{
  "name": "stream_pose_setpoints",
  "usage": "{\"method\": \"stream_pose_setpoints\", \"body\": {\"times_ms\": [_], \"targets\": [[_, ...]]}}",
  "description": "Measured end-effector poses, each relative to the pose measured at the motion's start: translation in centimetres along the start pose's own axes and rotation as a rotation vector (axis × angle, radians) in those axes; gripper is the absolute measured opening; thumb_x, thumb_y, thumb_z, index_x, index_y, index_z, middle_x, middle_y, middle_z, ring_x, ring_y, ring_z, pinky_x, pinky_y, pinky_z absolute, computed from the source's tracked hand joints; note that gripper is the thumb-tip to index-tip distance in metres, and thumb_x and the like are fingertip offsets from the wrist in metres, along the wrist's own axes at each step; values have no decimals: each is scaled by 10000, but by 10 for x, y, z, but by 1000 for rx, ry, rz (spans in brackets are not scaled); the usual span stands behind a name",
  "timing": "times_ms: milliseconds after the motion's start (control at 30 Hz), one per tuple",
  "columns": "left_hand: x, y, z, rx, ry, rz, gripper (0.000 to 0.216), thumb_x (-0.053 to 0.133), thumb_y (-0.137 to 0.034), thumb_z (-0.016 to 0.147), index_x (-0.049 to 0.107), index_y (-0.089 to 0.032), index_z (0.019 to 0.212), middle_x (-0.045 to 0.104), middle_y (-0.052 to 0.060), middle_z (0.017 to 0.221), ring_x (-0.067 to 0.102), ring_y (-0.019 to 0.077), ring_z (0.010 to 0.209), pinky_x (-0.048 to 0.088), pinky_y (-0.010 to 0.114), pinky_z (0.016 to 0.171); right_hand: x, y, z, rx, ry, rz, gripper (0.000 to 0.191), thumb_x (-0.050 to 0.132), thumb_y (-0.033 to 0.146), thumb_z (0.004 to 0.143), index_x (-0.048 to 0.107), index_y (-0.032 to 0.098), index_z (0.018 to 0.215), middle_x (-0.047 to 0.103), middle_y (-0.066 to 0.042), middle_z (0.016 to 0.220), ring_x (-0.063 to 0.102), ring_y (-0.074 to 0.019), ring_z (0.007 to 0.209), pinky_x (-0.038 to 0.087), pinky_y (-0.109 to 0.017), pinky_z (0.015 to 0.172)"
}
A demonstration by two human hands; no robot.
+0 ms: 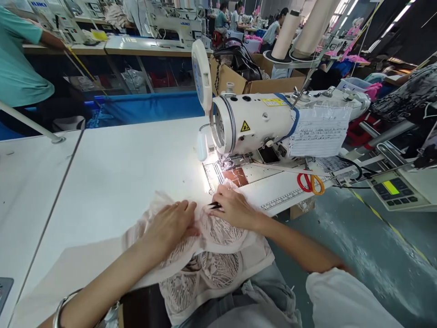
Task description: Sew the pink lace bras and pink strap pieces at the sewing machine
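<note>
Pale pink lace bras [221,230] lie in a chain over the table edge and down onto my lap. My left hand [172,225] is closed on the lace fabric, its fingers curled into the folds. Close by on the right, my right hand [234,206] is closed around a small dark pointed tool [215,206], perhaps thread snips; most of it is hidden in the palm. The fingers of that hand also press on the lace. Just beyond both hands is the lit needle area of a white sewing machine [254,120]; its needle cannot be made out.
Scissors [311,182] with red and orange handles lie at the table's right edge. A phone [268,155] rests under the machine arm. A control panel [396,189] stands at right. Thread cones [287,36] rise behind. A person in a teal shirt [20,64] is at left.
</note>
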State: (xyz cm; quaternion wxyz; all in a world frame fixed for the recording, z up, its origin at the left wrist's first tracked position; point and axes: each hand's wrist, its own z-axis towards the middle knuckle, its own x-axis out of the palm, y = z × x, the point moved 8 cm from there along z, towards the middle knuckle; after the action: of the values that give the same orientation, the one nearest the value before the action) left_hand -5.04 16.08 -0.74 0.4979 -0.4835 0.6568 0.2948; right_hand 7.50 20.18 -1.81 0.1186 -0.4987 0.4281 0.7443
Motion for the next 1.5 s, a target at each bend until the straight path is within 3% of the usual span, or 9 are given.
{"method": "stream_pose_setpoints", "body": {"times_ms": [100,267,367,467,700,833,1033,1167,1500], "targets": [[6,-23,-12,161,91,-212,92,705,-244,852,661,-173,812,631,81,910,588,303,975,421,460,906,-15,9,-24,-164,16,251,272,715,93,694,466,198,671,610,-56,976,522,-183,877,402,-279,716],[5,-77,-37,617,321,-908,429,656,-322,883,434,-168,551,548,28,771,522,175,826,382,305,761,-21,24,-69,-255,458,795,296,598,42,650,367,223,687,513,53,705,428,-86,629,327,-214,578],[19,-87,-41,571,487,-1161,524,625,-432,904,338,-185,542,263,-53,543,271,101,540,221,293,537,-17,23,-87,-208,681,871,287,750,230,730,524,197,902,496,80,678,401,-80,596,326,-210,574],[30,-86,-38,409,480,-1262,506,573,-480,934,372,-187,574,229,-68,545,182,82,512,149,292,499,-12,21,-97,-154,817,900,442,744,511,823,604,155,1045,583,23,747,488,-105,647,359,-226,601],[17,-85,-40,336,195,-990,344,401,-363,1005,465,-181,721,413,-27,667,369,106,598,281,245,559,-20,11,-92,-4,602,928,430,708,559,858,637,136,840,504,24,718,419,-94,612,315,-240,581],[19,-86,-42,328,214,-1039,335,589,-355,907,423,-175,679,539,46,948,474,127,757,348,238,628,-18,11,-95,52,584,1038,476,706,588,845,620,131,746,478,33,653,396,-93,601,300,-245,571],[39,-76,-44,246,368,-1332,490,597,-566,882,405,-181,650,299,-56,637,277,92,598,216,228,541,-21,8,-97,34,516,1099,518,652,633,869,618,137,725,453,31,642,378,-100,616,301,-250,583],[44,-75,-47,225,391,-1338,379,607,-480,897,592,-142,724,453,-21,666,374,100,625,264,219,567,-21,7,-100,52,502,1113,512,668,606,873,554,153,662,366,66,591,309,-78,557,243,-240,539],[35,-58,-53,94,96,-1625,485,710,-472,834,434,-164,581,412,-20,649,382,102,617,302,223,558,-12,4,-104,121,426,1349,602,725,575,841,377,195,529,381,45,578,359,-91,558,290,-249,540]]}}
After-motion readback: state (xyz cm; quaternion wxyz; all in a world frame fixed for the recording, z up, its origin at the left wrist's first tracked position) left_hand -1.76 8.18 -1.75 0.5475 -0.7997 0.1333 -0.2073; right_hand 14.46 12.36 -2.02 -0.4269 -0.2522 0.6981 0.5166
